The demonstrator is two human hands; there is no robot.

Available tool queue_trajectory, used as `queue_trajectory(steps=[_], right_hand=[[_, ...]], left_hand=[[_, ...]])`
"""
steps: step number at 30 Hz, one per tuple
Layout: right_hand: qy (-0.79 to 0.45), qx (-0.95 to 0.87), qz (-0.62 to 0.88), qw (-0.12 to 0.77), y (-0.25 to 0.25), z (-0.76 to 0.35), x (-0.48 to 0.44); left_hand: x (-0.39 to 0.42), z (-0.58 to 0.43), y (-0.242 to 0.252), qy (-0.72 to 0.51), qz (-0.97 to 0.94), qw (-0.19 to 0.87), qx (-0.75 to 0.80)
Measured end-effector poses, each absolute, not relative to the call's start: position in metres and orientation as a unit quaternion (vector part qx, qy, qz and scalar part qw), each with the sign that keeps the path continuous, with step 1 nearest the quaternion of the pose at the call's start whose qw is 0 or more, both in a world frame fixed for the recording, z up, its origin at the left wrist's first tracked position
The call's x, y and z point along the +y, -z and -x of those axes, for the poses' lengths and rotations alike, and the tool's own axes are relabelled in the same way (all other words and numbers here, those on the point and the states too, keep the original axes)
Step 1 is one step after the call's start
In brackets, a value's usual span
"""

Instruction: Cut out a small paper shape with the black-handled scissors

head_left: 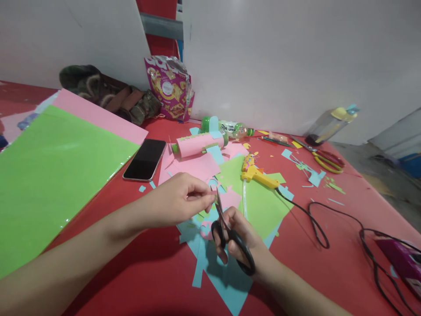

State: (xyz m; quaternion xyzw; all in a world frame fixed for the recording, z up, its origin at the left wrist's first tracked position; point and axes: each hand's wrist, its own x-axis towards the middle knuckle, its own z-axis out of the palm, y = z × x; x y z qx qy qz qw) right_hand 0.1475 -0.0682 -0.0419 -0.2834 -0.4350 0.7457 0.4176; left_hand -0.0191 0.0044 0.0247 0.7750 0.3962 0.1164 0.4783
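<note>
Right hand [250, 235] is gripping black-handled scissors [235, 237], its fingers clamping through and around the loops, while the slightly parted blades are pointing away from it toward the left hand [186, 197]. That left hand is pressing thumb and forefinger together just beside the blade tips; whatever sliver they may be pinching is showing too small to make out. Beneath the right hand, light-blue paper [230, 287] is spreading over the red tabletop [141, 267], its strips and offcuts overlapping. Just beyond the same hand, a yellow hot glue gun [261, 177] is resting on a lime-green sheet [266, 215], its translucent glue stick [244, 197] pointing back toward the hand and its black cord [278, 190] trailing off to the right. Beyond the left hand, a pink-paper-wrapped cylinder [194, 145] is lying on its side among pink pieces, with a green-capped plastic bottle [241, 129] lying behind it. Left of and beyond the left hand, a dark-screened smartphone [145, 160] is lying beside a large glossy green pack [72, 175]. Farther past that hand, a purple snack bag [171, 92] is standing upright. Well to the right of the right hand, red-and-yellow-handled scissors [329, 160] are lying near a yellow-lidded clear bottle [329, 125].
</note>
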Motion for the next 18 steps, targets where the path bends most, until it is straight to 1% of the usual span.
queue_trajectory(steps=[13, 18], right_hand=[[-0.740, -0.451, 0.305, 0.395, 0.0399, -0.1492, -0.0675], [-0.755, -0.440, 0.284, 0.394, 0.0443, -0.1489, -0.0678]], left_hand=[[0.0068, 0.0215, -0.0265, -0.092, -0.768, 0.496, 0.396], [0.0070, 0.0218, -0.0262, -0.084, -0.763, 0.496, 0.405]])
